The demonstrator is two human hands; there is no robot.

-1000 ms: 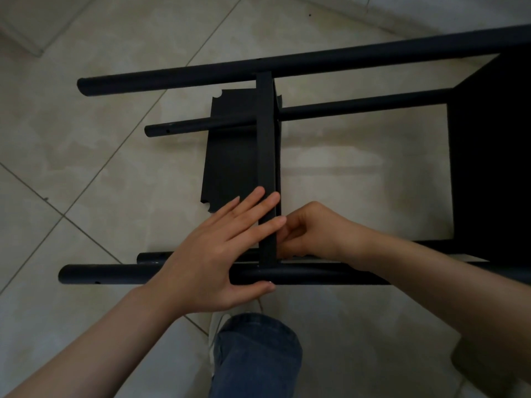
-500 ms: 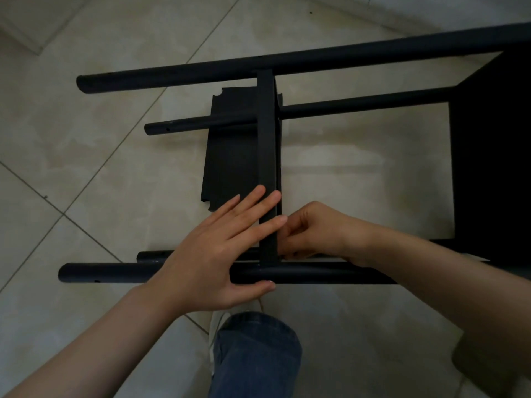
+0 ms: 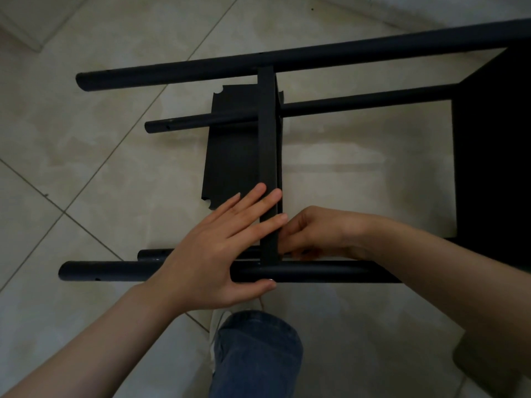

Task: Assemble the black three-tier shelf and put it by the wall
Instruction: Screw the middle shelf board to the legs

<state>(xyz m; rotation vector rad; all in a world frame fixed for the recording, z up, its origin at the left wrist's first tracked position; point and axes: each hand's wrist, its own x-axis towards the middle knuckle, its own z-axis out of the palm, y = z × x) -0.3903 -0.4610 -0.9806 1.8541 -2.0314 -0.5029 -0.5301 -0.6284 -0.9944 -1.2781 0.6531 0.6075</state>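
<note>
Floor (image 3: 100, 168) of pale diagonal tiles carries the black shelf frame (image 3: 316, 57).

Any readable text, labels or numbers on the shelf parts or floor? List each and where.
None readable in this view.
The poles, upright shelf panel, loose panel on the floor and end panel show plain black: no sticker, brand or number. The dim light may hide small embossing.

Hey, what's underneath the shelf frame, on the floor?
A flat black panel with notched corners lies on the tiles under the poles. Its right edge is hidden behind the upright shelf board, and the left hand covers part of its near edge.
</note>
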